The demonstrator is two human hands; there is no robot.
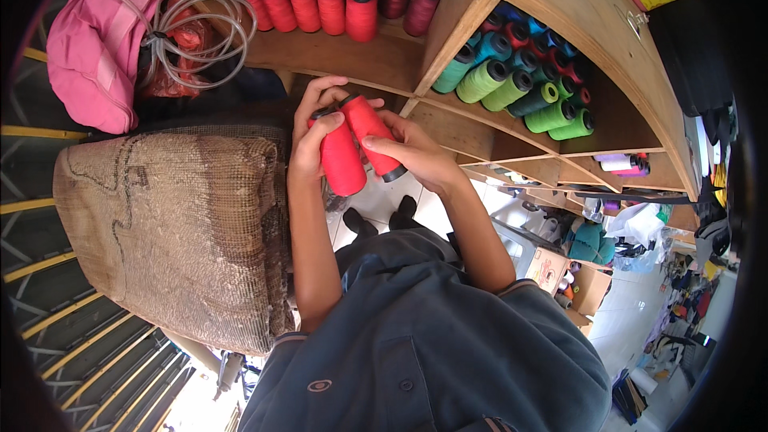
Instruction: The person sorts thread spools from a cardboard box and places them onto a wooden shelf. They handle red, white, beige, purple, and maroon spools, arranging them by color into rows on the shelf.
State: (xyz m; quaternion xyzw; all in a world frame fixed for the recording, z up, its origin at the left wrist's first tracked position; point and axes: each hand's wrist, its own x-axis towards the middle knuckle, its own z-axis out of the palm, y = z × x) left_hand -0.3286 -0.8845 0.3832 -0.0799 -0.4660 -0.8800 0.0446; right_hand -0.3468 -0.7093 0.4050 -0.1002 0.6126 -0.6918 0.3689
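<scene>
Red spool (342,162) gripped in your left hand (308,144), second spool (368,123) in your right hand (424,158), clasped round, presumably for steadiness.

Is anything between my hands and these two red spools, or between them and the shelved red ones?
Nothing visible separates your left hand or right hand from the held spools. Before the shelved ones, left fingers and the shelf edge intervene.
</scene>
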